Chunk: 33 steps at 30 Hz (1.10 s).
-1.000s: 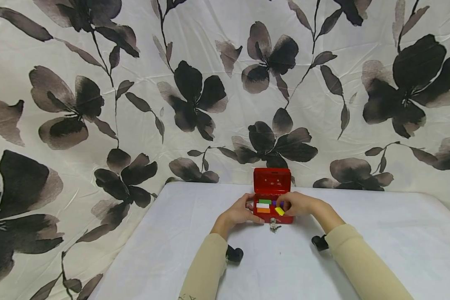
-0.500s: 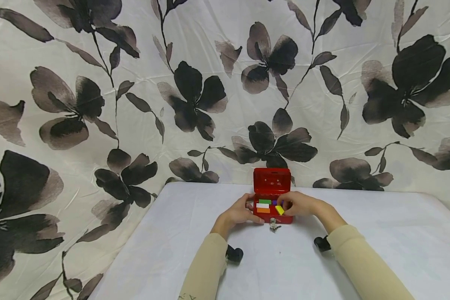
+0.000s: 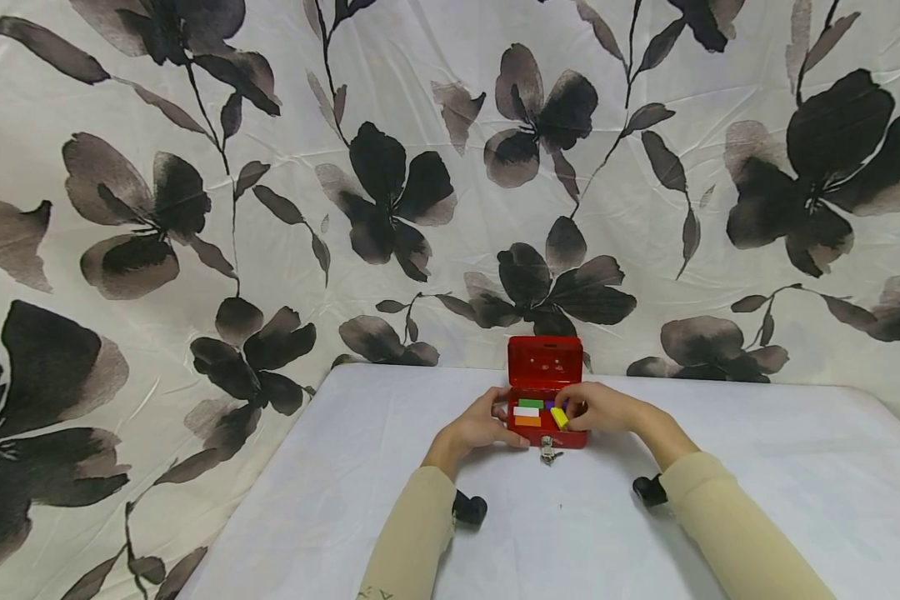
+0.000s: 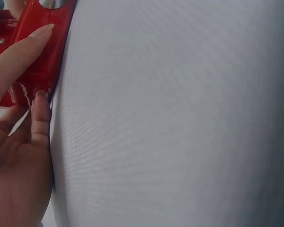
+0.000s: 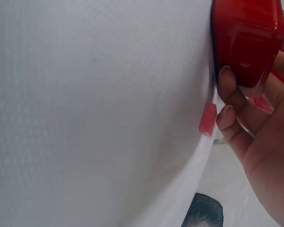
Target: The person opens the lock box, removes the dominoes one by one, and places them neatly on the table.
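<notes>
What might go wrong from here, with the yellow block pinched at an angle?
The yellow block could slip from the right hand or nudge the purple block. In the right wrist view, the pinkish-red block lies close to the fingertips and might get knocked. The keys jut from the red box's front and could snag.

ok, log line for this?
left hand: grips box | right hand: holds yellow block, tilted | lid: open | in box: green block, white block, orange block

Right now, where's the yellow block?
In the head view, the right hand pinches the yellow block at the open red cash box, right of the orange block.
</notes>
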Each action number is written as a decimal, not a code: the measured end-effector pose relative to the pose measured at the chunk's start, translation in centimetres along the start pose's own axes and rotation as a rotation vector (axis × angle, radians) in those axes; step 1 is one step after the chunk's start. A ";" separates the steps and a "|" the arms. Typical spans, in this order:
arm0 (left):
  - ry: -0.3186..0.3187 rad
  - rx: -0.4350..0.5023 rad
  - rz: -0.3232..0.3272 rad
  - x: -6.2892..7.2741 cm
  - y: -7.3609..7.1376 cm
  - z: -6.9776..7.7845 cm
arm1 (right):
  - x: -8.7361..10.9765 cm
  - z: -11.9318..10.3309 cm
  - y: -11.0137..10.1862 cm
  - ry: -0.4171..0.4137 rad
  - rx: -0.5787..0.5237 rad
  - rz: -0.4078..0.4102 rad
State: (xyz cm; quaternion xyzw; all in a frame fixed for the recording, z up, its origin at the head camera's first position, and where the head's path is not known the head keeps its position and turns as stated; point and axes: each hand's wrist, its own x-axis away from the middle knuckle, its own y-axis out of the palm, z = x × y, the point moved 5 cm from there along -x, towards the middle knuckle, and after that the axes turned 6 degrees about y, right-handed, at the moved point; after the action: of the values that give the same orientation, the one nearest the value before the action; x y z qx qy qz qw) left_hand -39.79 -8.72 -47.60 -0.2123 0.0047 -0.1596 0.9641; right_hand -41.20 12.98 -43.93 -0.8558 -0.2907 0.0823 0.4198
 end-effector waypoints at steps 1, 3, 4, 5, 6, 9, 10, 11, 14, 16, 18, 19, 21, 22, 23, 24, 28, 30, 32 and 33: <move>0.000 0.001 0.000 0.0 0.0 0.0 | 0.0 0.1 -0.1 -0.007 0.001 0.007; -0.001 0.004 0.001 0.0 0.0 0.0 | 0.0 0.2 -0.3 -0.017 0.004 0.025; -0.003 0.002 0.002 0.0 0.0 0.0 | 0.0 0.3 -0.3 -0.020 0.005 0.035; -0.005 0.002 0.003 0.1 0.0 0.0 | 0.1 0.3 -0.4 -0.024 0.009 0.045; -0.008 0.000 0.004 0.1 0.0 0.0 | 0.1 0.4 -0.5 -0.026 0.013 0.054; -0.013 -0.007 0.007 0.1 0.0 0.0 | 0.2 0.4 -0.7 -0.012 0.013 0.072; -0.013 -0.009 0.008 0.1 0.0 0.0 | 0.2 0.4 -0.8 -0.007 0.016 0.079; -0.013 -0.007 0.008 0.1 0.0 0.0 | 0.2 0.4 -0.8 -0.001 0.015 0.085; -0.009 -0.002 0.009 0.1 0.1 0.0 | 0.4 0.3 -0.9 0.000 0.017 0.102; -0.008 0.001 0.009 0.1 0.1 0.0 | 0.5 0.2 -1.0 0.004 0.018 0.112; -0.004 0.005 0.010 0.2 0.1 0.1 | 0.6 0.0 -1.1 0.002 0.018 0.117; -0.002 0.007 0.011 0.2 0.1 0.1 | 0.7 0.0 -1.1 0.011 0.015 0.121; -0.002 0.008 0.011 0.1 0.1 0.2 | 0.9 0.0 -1.2 0.013 0.014 0.122; 0.000 0.010 0.011 0.1 0.1 0.2 | 0.9 0.0 -1.2 0.014 0.014 0.123; 0.001 0.007 0.012 0.1 0.1 0.2 | 1.0 -0.1 -1.2 0.014 0.011 0.123; 0.000 0.006 0.012 0.1 0.1 0.2 | 1.1 -0.1 -1.3 0.012 0.012 0.124; -0.009 0.003 0.013 0.1 0.1 0.2 | 1.6 -0.2 -1.5 0.017 -0.002 0.126; -0.010 0.009 0.012 0.1 0.1 0.2 | 1.8 -0.4 -1.6 0.016 -0.010 0.127; -0.006 0.015 0.010 0.1 0.1 0.2 | 2.0 -0.5 -1.8 0.018 -0.015 0.130; -0.003 0.020 0.009 0.1 0.1 0.1 | 2.1 -0.5 -1.9 0.019 -0.017 0.132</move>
State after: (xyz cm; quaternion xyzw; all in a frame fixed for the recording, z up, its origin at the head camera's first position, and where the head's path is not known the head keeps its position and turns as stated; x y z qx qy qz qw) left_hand -39.69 -8.58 -47.52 -0.2030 0.0024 -0.1552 0.9668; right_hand -40.12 14.71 -41.94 -0.8774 -0.2302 0.0991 0.4091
